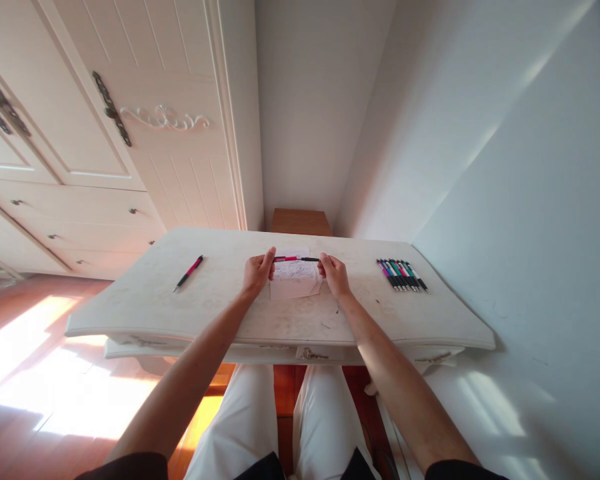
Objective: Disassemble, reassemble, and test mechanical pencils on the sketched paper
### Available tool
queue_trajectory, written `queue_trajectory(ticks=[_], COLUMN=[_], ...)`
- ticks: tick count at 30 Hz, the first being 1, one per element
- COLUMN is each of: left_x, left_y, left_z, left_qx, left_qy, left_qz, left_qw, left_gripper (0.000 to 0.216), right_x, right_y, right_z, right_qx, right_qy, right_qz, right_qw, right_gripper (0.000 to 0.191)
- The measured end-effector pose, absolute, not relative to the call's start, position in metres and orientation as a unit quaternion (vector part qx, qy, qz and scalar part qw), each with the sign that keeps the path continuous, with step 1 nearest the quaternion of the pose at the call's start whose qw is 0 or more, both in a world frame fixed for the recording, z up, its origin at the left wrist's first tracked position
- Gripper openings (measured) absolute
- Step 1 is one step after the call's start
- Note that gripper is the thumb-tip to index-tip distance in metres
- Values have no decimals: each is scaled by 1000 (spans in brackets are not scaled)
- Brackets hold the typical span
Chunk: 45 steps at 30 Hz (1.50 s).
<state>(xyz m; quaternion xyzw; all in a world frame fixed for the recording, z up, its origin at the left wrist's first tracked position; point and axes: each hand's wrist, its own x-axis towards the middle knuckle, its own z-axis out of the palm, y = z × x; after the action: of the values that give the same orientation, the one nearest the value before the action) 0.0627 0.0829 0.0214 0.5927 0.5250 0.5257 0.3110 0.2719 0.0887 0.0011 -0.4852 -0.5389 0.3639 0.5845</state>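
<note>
Above the middle of the desk, a pink and black pen (291,259) is stretched level between my two hands. My left hand (258,272) is closed on its pink end, thumb on top. The fingers of my right hand (334,273) pinch the black end. A short pale stretch shows between the pink and black parts; whether they are joined there I cannot tell. Beneath the pen lie sheets of white paper (293,289) with handwriting. Farther left, another pink and black pen (189,273) rests on the desk, out of reach of either hand.
Several pens (403,275) of different colours lie side by side in a row on the right of the white desk (290,327). A wall (520,200) borders the right side. A white wardrobe (180,100) stands behind at left, and a brown wooden box-like piece (301,221) beyond the far edge.
</note>
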Motion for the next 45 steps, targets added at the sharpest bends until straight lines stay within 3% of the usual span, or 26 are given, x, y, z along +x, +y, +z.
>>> queue_trajectory(ticks=[21, 37, 45], left_x=[54, 55, 51], left_y=[97, 94, 102], left_z=[18, 18, 6], left_qx=[502, 518, 572], left_qy=[483, 495, 562], left_qz=[598, 588, 528], left_qw=[396, 375, 280], left_gripper=[32, 29, 24], right_x=[285, 286, 285], right_y=[95, 93, 94], right_z=[-2, -1, -2], right_qx=[-585, -596, -598], right_qy=[-491, -489, -490], right_qz=[248, 238, 242], right_qw=[596, 591, 587], right_gripper=[36, 34, 34])
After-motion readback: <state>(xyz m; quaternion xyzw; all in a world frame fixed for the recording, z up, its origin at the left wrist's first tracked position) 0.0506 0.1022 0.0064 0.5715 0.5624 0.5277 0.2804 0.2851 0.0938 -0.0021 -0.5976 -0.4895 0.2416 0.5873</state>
